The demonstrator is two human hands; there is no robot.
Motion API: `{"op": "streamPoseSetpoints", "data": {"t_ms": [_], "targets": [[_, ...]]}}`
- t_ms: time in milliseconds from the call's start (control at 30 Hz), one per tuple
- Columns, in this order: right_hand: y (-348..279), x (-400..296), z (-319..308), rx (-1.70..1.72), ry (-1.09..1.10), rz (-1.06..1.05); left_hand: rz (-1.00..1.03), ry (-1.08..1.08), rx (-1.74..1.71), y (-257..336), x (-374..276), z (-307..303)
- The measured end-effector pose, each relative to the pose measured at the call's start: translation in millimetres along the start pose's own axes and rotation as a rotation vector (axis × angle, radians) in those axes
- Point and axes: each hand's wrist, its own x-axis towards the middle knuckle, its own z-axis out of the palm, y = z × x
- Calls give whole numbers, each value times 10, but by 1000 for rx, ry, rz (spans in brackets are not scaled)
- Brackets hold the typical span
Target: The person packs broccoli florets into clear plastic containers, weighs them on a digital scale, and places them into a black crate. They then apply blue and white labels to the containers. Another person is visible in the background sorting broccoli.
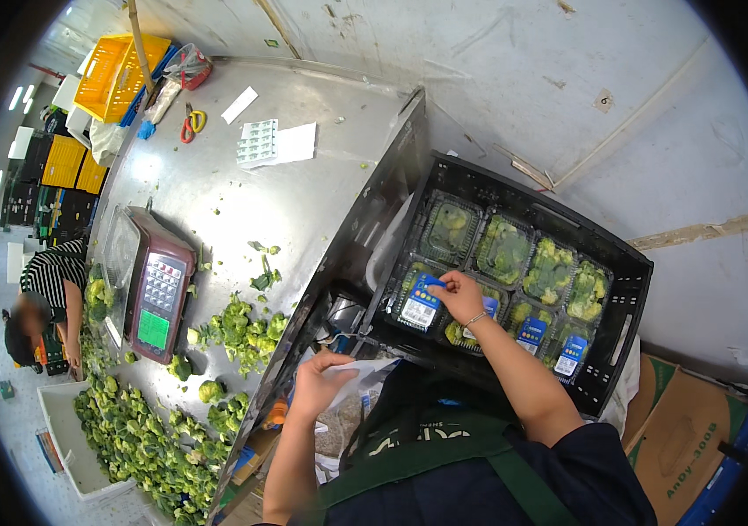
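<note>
My right hand [462, 297] pinches the upper right corner of a blue-and-white printed label [421, 302], which lies on a clear clamshell box in the near left corner of a black plastic crate [617, 253]. My left hand [324, 384] holds a white label sheet [374, 371] between thumb and fingers, in front of the dark green apron. Inside the crate stand two rows of clear clamshell boxes of broccoli florets [504, 250]. The near row bears blue-and-white labels [532, 334]; the far row shows none.
On the steel table [282, 217] stand a weighing scale [162, 296], loose broccoli [144, 427], scissors [191, 123] and label sheets [259, 141]. Yellow crates [111, 79] are at the upper left. Across the table is a person in a striped shirt [55, 269]. Cardboard boxes [683, 427] lean at the lower right.
</note>
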Motion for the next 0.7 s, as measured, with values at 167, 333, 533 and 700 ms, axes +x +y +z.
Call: {"op": "streamPoseSetpoints", "data": {"t_ms": [167, 333, 533, 700], "targets": [[-131, -62, 183, -291, 49, -52, 123, -19, -237, 76, 105, 28], [-224, -29, 154, -857, 8, -148, -36, -24, -417, 269, 209, 137], [-1056, -243, -111, -593, -21, -368, 258, -2, -67, 523, 471, 214], [-1593, -678, -165, -77, -671, -279, 269, 84, 58, 920, 655, 274]]}}
